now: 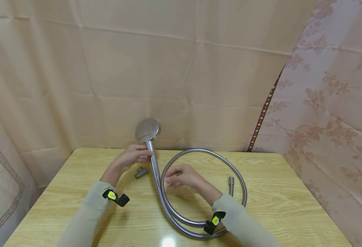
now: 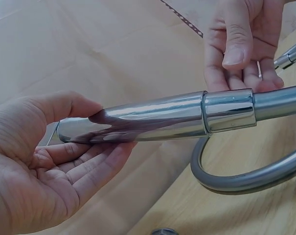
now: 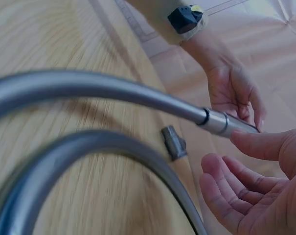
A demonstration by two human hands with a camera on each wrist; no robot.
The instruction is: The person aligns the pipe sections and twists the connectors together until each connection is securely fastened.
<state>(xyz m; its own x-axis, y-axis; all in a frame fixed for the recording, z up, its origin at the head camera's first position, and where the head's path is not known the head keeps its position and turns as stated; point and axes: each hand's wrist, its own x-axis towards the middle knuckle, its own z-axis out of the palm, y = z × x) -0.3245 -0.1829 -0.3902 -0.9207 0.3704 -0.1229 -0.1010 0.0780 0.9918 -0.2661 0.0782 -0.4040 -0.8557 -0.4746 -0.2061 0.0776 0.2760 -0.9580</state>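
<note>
Shower head (image 1: 148, 130) at the far edge of the counter (image 1: 285, 199), its handle (image 1: 154, 164) pinched between thumb and fingers of the left hand (image 1: 131, 157); right hand (image 1: 184, 175) beside the collar (image 2: 231, 110), fingers loosely bent and grasping nothing, contact unclear. Hose (image 3: 64, 84) sits at the handle's base with no visible gap, so that joint looks made, though tightness cannot be judged. Apparently outstanding: the hose's other end (image 1: 231, 180) is unattached, and the small fitting (image 1: 141, 172) lies separate, left of the handle.
</note>
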